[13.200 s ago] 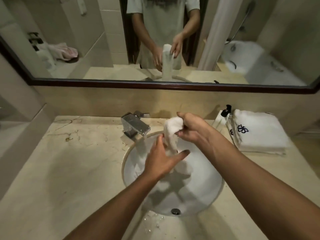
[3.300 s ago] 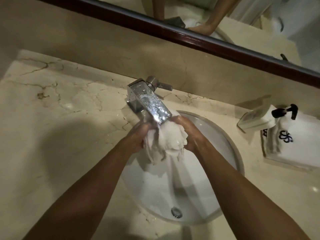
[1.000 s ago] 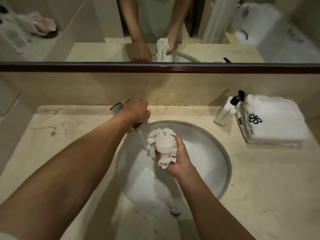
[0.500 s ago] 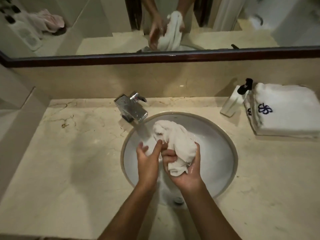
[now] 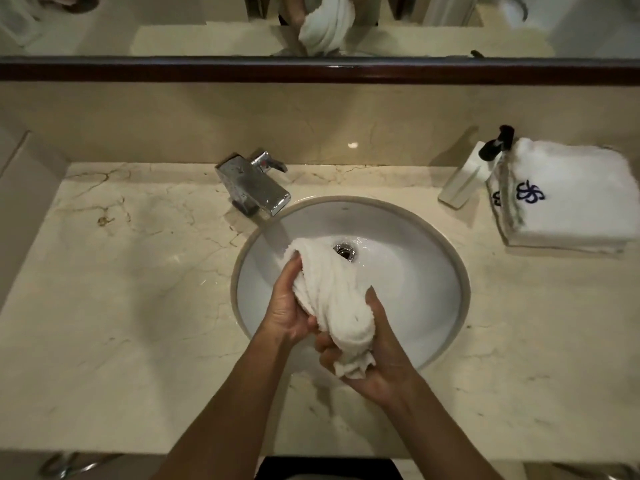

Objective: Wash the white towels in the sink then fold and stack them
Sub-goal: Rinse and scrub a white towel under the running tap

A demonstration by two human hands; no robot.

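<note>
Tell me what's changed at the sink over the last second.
The left hand left the faucet and now grips the towel together with the right hand, stretching the bunched towel out over the sink. The folded stack and the soap bottle stayed put.

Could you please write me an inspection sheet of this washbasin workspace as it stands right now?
Surface: beige marble counter, water drops near the sink's front edge.
Job's things: bunched wet towel held over the round sink; folded stack of towels at the counter's back right.
Clutter: soap dispenser beside the stack.
Grippers: left hand and right hand both grip the towel.
Cables: nothing seen.
Surroundings: chrome tap behind the sink; mirror above.
</note>
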